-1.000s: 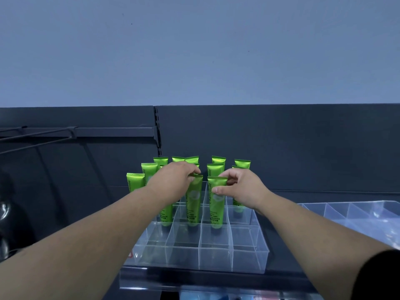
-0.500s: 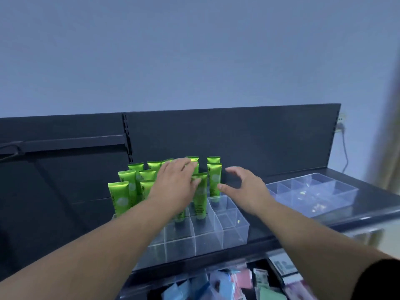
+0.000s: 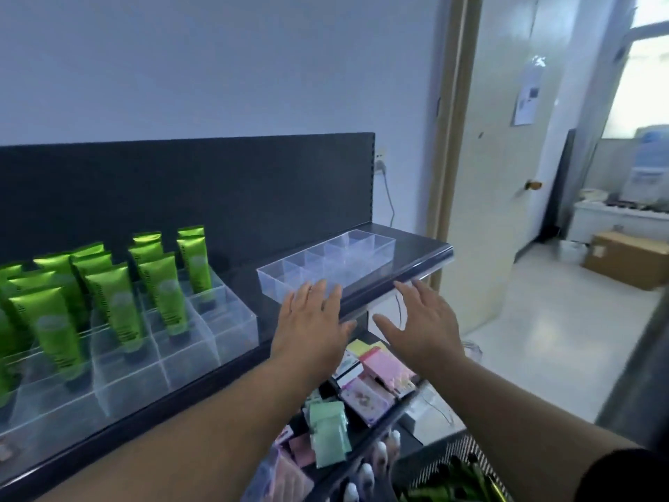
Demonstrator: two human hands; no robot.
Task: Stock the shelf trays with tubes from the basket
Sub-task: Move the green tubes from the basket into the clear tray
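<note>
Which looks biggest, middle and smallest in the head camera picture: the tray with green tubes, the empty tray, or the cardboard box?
1. tray with green tubes: biggest, even cut off at the left edge.
2. empty tray.
3. cardboard box: smallest, but it sits far off through the doorway, so real size is unsure.

Our left hand (image 3: 311, 327) and right hand (image 3: 423, 320) are held out side by side, apart, at the front edge of the shelf (image 3: 402, 279). Just behind our left hand a divided tray (image 3: 354, 262) sits on that shelf. Left of our left hand, a second tray (image 3: 235, 331) holds tubes (image 3: 116, 306) standing in its rear compartments. Below our hands, packets (image 3: 329, 432) lie on a lower shelf. Below our right hand is a basket (image 3: 452, 451) with loose tubes (image 3: 449, 487) in it.
</note>
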